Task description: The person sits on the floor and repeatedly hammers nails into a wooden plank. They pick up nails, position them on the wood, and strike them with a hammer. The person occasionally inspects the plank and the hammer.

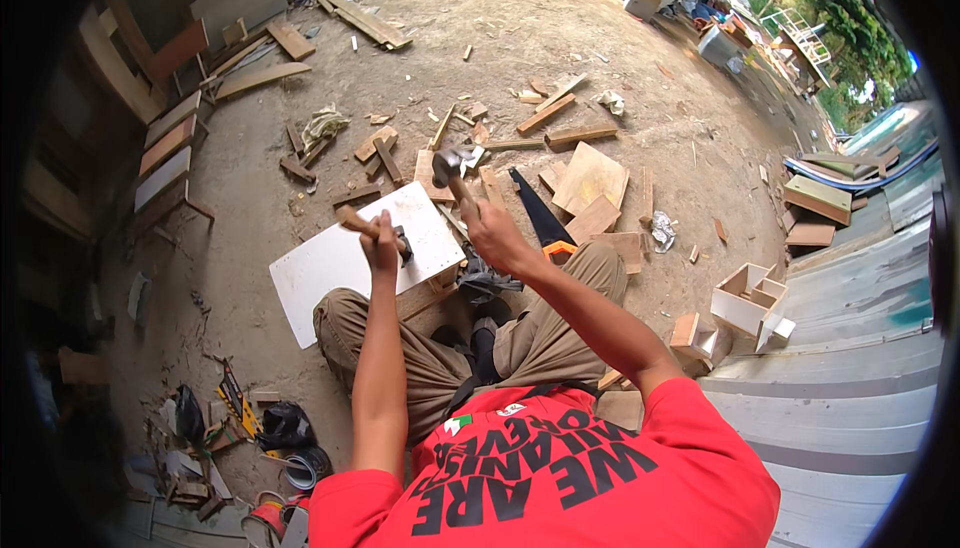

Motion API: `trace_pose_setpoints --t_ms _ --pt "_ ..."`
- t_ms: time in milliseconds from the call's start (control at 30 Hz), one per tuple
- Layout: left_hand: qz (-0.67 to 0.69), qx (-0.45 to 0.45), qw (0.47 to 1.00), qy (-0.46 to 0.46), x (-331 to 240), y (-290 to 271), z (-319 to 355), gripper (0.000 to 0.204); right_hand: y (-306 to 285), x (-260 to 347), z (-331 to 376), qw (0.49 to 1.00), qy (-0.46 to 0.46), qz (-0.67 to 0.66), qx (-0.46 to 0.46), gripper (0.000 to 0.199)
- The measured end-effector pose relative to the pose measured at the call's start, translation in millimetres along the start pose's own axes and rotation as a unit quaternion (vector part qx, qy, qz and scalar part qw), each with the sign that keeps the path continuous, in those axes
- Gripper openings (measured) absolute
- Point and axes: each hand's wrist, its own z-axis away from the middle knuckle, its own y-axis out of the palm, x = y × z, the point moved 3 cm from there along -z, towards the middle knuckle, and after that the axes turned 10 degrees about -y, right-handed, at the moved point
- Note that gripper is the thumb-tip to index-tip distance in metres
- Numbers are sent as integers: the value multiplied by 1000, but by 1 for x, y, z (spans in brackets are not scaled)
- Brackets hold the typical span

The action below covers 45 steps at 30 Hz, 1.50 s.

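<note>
Gripping hammer [452, 170], right hand [492, 233] raised

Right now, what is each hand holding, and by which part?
The right hand grips a hammer low on its wooden handle, head raised. The left hand holds a wooden-handled tool at mid-handle over the white board.

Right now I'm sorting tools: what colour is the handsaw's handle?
Orange; the handsaw has a dark blade, seen best in the head view.
</note>
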Motion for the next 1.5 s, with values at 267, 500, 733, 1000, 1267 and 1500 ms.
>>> trace_pose_setpoints --t_ms 267,500,733,1000,1267,1500 --pt "217 -126 964 87 -69 -64 26 50 73 -73 24 988 28 129 82 45" --pt "344 -102 927 112 -127 -55 62 52 127 -104 23 982 -7 183 42 37" --pt "458 -19 888 49 -112 -19 65 54 136 -102 13 961 -89 255 49 36" --pt "483 116 867 -22 -106 40 80 59 43 -95 10 947 116 -295 -47 56" --pt "494 230 835 -78 -114 111 111 57 -40 9 39 909 -3 -370 -191 37" --pt "277 65 959 7 -119 63 73 14 -97 -10 49 869 -33 -353 -345 39"
